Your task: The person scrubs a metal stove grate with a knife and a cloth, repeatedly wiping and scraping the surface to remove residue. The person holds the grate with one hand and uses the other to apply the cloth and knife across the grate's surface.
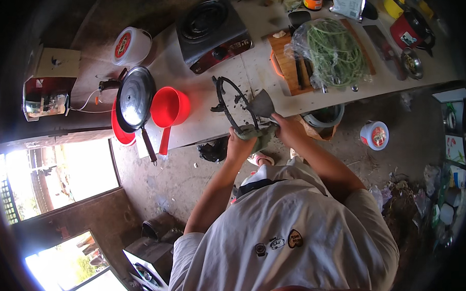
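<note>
My left hand (240,144) grips the lower rim of a black metal stove pot-support ring (226,103), with a grey-green cloth (255,135) bunched at its rim. The ring is tilted up over the edge of a pale worktop (207,125), its short prongs pointing outward. In my right hand (288,128) is a scraper with a broad grey blade (263,103), its blade close beside the ring's right side. Dark crumbs (239,100) show on the worktop, seen through the ring. The cloth hides part of both hands' grip.
A gas stove (213,30) stands beyond the ring. Leftward are a red dipper (171,107), a lidded pan (136,97) and a white bucket (131,45). Bagged green beans (333,51) lie on a cutting board (300,85), beside a cleaver (381,44) and red cooker (410,27).
</note>
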`<state>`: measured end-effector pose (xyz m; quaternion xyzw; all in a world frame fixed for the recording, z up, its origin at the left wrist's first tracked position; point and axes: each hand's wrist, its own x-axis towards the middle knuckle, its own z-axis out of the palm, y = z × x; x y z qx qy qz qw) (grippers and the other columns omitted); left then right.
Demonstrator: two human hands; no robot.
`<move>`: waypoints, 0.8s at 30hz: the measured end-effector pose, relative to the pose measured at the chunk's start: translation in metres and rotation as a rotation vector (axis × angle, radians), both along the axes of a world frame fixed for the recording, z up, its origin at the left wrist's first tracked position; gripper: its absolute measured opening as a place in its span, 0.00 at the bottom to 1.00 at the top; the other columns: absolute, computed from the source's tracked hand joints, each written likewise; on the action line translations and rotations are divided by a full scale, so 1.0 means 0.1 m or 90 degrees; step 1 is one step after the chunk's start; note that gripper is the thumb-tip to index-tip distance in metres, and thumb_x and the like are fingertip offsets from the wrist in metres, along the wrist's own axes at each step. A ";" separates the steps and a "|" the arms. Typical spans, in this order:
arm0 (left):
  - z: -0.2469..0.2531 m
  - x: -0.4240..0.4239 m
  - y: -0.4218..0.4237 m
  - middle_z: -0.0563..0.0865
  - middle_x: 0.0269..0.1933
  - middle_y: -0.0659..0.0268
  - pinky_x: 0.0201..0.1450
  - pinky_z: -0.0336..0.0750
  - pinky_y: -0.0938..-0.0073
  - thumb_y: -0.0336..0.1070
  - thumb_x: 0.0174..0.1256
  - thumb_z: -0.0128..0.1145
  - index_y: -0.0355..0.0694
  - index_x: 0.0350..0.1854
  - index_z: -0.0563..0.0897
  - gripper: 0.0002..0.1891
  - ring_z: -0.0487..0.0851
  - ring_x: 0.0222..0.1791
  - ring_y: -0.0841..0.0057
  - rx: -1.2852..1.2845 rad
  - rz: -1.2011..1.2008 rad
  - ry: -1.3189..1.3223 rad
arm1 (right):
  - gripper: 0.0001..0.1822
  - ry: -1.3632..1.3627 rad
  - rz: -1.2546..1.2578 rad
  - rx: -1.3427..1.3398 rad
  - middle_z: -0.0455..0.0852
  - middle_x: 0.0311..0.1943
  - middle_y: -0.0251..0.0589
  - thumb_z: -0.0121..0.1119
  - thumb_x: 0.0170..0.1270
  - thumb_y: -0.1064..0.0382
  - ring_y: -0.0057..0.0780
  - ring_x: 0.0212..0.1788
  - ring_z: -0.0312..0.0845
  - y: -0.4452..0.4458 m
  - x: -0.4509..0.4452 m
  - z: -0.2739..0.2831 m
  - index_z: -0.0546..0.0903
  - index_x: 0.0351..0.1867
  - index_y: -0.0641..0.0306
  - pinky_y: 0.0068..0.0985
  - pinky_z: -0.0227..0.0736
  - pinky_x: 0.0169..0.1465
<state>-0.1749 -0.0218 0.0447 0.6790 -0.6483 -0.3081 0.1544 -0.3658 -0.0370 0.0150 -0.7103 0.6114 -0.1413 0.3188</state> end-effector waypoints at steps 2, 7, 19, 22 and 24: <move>-0.18 0.07 0.00 0.78 0.45 0.54 0.50 0.72 0.65 0.43 0.54 0.59 0.37 0.46 0.75 0.20 0.78 0.47 0.59 -0.018 -0.071 -0.089 | 0.23 0.022 0.001 0.010 0.82 0.34 0.53 0.51 0.57 0.61 0.49 0.36 0.79 -0.17 0.13 -0.02 0.72 0.57 0.52 0.42 0.74 0.39; -0.04 -0.04 -0.04 0.78 0.45 0.52 0.49 0.73 0.65 0.46 0.54 0.59 0.37 0.43 0.75 0.20 0.79 0.46 0.58 0.047 0.096 0.052 | 0.23 0.082 0.058 0.148 0.82 0.34 0.52 0.51 0.57 0.62 0.48 0.35 0.80 0.04 0.08 -0.12 0.73 0.56 0.52 0.41 0.74 0.39; 0.17 0.07 0.01 0.81 0.38 0.45 0.44 0.74 0.60 0.43 0.49 0.59 0.32 0.42 0.71 0.23 0.80 0.41 0.50 0.030 0.117 0.038 | 0.17 -0.038 -0.044 -0.091 0.83 0.33 0.50 0.54 0.56 0.60 0.47 0.37 0.80 -0.04 -0.16 0.22 0.77 0.49 0.57 0.40 0.74 0.39; 0.34 0.05 0.02 0.82 0.35 0.45 0.42 0.75 0.61 0.43 0.50 0.58 0.32 0.42 0.72 0.22 0.81 0.39 0.50 0.057 0.113 0.051 | 0.17 -0.035 -0.039 -0.091 0.83 0.34 0.50 0.54 0.57 0.61 0.47 0.37 0.80 -0.08 -0.06 0.28 0.78 0.48 0.58 0.40 0.74 0.40; 0.48 0.07 0.03 0.82 0.34 0.46 0.41 0.76 0.62 0.42 0.50 0.57 0.32 0.43 0.72 0.21 0.81 0.38 0.50 0.061 0.105 0.075 | 0.17 -0.037 -0.034 -0.102 0.83 0.34 0.50 0.54 0.57 0.61 0.46 0.38 0.79 -0.07 -0.06 0.28 0.78 0.48 0.58 0.40 0.74 0.40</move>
